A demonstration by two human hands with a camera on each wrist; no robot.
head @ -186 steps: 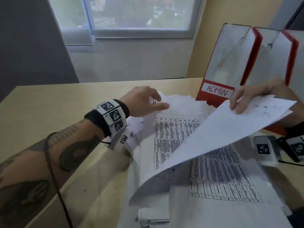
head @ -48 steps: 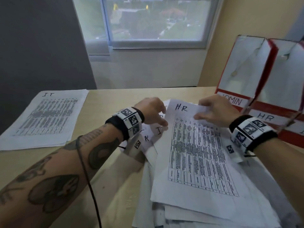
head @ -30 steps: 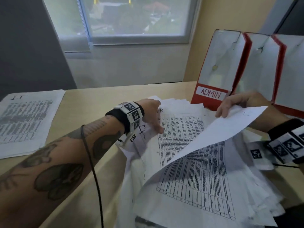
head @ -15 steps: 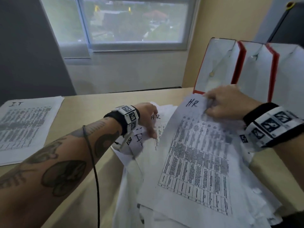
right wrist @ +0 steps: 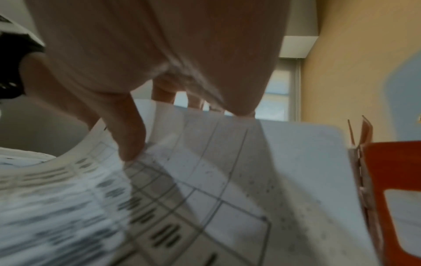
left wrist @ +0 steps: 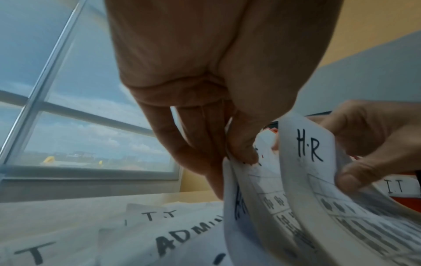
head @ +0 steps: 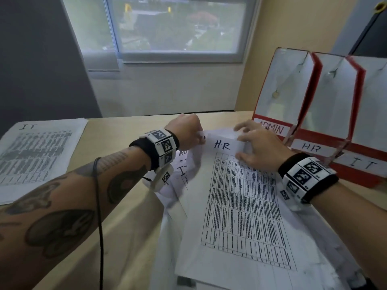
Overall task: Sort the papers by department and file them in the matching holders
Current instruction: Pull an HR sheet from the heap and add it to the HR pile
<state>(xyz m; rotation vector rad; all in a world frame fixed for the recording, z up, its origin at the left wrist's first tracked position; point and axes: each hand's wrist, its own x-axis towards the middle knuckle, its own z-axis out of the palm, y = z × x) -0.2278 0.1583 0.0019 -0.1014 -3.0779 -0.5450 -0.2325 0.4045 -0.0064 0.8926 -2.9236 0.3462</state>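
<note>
Two hands meet over a loose heap of white printed papers (head: 240, 258) on the pale wooden bench (head: 129, 130) in the head view: the left hand (head: 186, 128) and right hand (head: 261, 147) flank a sheet marked H·R (head: 232, 185), with three red-and-white holders (head: 326, 122) labelled ADMIN, HR and IT just beyond the right hand. A separate IT sheet (head: 35, 155) lies well left of the left hand.

Left wrist view: the left hand (left wrist: 227, 90) pinches the top edge of a lower sheet (left wrist: 239, 198).

Right wrist view: the right hand's thumb (right wrist: 127, 136) and fingers pinch the curled sheet (right wrist: 205, 180).

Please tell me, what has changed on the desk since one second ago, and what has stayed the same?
The right hand no longer lifts a blank-backed sheet; it now grips the top of the H.R sheet on the pile. The left hand still pinches the pile's edge. The IT stack and red holders are unchanged.
</note>
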